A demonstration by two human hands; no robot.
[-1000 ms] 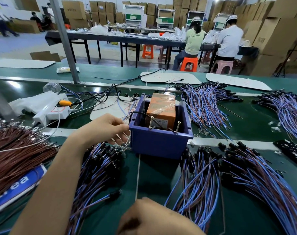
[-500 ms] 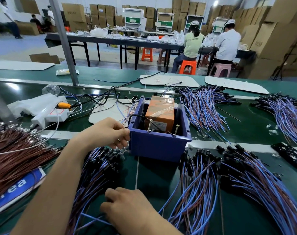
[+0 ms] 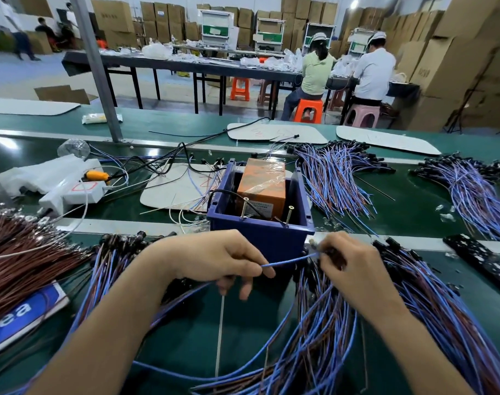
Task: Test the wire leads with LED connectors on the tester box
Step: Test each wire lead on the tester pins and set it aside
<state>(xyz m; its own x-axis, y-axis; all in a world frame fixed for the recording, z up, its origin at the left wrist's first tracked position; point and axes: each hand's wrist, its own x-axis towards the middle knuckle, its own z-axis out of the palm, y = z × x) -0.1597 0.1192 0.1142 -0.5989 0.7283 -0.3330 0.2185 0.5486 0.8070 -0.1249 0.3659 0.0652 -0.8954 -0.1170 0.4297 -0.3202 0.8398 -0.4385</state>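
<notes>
Green bench (image 3: 408, 215), wire bundles (image 3: 337, 178), blue box (image 3: 260, 238)

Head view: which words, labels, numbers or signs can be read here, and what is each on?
"ea": white letters, the end of a cut-off word, on the blue sheet at the left edge.
Orange box in the blue bin: white printed label, too small to read.
Grey board behind it: red handwriting, illegible.
Cardboard cartons at the back: print blurred.
</notes>
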